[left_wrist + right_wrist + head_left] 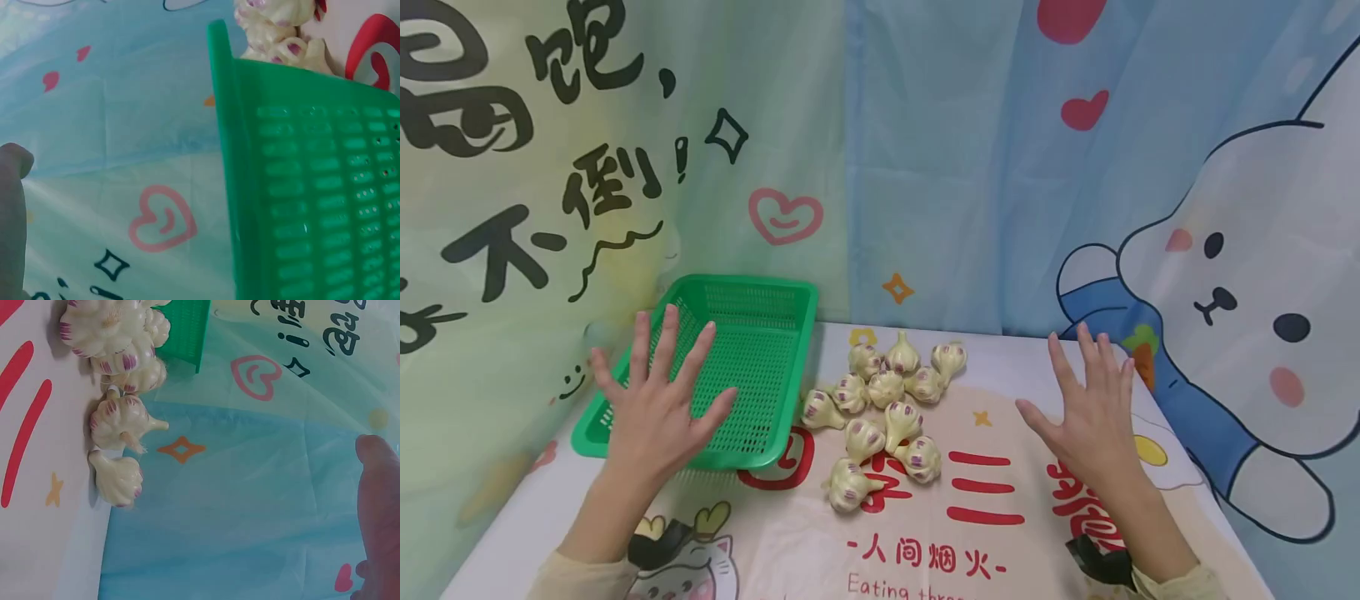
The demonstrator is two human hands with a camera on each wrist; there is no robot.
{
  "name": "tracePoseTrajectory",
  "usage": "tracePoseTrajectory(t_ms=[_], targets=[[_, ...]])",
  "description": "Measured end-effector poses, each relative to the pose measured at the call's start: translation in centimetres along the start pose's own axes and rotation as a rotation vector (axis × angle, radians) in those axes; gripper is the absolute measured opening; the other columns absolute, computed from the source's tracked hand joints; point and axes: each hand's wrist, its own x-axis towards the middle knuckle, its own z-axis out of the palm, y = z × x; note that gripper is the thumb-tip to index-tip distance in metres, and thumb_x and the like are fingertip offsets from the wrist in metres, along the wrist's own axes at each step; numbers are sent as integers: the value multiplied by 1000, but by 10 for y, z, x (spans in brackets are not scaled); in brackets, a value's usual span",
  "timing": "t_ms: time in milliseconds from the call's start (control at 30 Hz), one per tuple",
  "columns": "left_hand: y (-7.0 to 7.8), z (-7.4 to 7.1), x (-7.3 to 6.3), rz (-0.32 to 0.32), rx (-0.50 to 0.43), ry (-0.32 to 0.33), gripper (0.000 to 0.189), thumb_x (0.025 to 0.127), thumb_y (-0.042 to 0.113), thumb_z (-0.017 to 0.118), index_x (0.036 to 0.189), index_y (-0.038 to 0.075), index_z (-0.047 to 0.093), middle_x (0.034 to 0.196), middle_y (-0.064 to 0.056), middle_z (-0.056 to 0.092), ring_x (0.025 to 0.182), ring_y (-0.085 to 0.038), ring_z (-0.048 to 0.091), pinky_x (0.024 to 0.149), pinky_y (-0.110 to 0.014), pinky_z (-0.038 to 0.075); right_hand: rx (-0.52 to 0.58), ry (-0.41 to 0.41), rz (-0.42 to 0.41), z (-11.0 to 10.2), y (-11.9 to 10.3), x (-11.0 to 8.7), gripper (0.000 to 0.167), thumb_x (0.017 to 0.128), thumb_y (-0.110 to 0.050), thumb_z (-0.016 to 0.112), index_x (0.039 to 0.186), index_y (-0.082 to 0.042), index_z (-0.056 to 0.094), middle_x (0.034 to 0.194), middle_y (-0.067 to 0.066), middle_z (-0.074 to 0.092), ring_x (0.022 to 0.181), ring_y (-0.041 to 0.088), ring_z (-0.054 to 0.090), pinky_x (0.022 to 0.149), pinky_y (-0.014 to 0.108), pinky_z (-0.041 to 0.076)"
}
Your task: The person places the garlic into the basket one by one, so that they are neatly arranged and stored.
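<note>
My left hand (658, 412) is held up with its fingers spread, overlapping the green plastic basket (786, 400) in the head view. Nothing is in its grasp. My right hand (1090, 417) is raised over the right part of the table, fingers straight and thumb out, also holding nothing. Between the hands lies a loose group of several garlic bulbs (886, 388), whitish with purple marks. The basket, low and slotted, shows bare mesh inside. In the left wrist view the basket wall (228, 187) stands close by; in the right wrist view garlic bulbs (119, 478) line the left side.
A printed cloth (925, 542) with red lettering covers the table (1015, 358). Behind it hangs a patterned curtain (925, 167) with hearts and a cartoon bear. Dark straps (1097, 560) sit at both wrists. The basket stands at the table's left, near the curtain.
</note>
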Motion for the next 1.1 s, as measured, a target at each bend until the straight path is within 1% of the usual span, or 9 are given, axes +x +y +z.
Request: tracePoseTrajectory(t_ms=[133,267,367,467,567,733,867,1000,1100], targets=[[-8,0,-7,-13,-49,65,74,89,72,22,151,32,22,162,-3,4,147,-30,1,101,-73,-6,26,26,-21,3,0,-1,90,83,-79,21,153,-21,22,159,13,13,145,37,9,110,66,4],[-18,-1,-14,-19,-100,143,72,90,69,28,149,28,30,160,-8,14,146,-33,11,102,-73,-2,65,25,-32,7,0,-3,85,87,-73,29,151,-18,26,157,13,21,145,34,15,113,61,7],[-27,-1,-19,-23,-141,218,70,90,65,33,146,23,36,156,-13,24,143,-35,19,102,-72,1,93,21,-29,11,-2,-5,79,87,-59,50,150,-17,30,155,13,27,143,32,22,113,58,14],[-37,-2,-24,-34,-166,277,68,91,62,37,144,19,38,152,-16,30,140,-36,24,103,-70,4,121,-3,-7,15,-5,-8,81,80,-42,67,149,-16,32,152,13,33,138,34,30,109,60,25],[-48,-3,-30,-48,-181,308,69,91,61,38,143,15,38,149,-19,34,137,-37,29,102,-69,6,145,-40,22,20,-9,-11,85,75,-31,75,148,-17,34,149,14,36,134,36,35,102,64,31],[-67,-7,-40,-80,-244,286,77,89,66,38,142,9,36,147,-22,34,131,-42,32,102,-67,8,159,-73,23,29,-14,-15,83,73,-32,78,146,-18,39,146,14,41,131,36,39,97,64,37],[-80,-10,-48,-112,-296,208,84,87,69,40,145,8,33,150,-22,30,131,-45,29,104,-65,8,169,-81,13,36,-19,-21,82,72,-31,79,144,-16,42,144,15,43,130,36,40,95,60,41],[-88,-12,-57,-146,-314,131,86,87,68,44,148,9,28,154,-18,25,137,-41,25,107,-64,6,182,-105,26,42,-24,-26,81,73,-32,79,143,-16,42,143,14,44,130,35,41,95,60,41],[-93,-12,-62,-162,-329,77,85,87,61,49,150,11,24,156,-17,21,139,-39,21,107,-64,6,191,-126,33,47,-27,-30,81,74,-34,79,143,-16,42,144,13,44,130,35,41,96,59,41]])
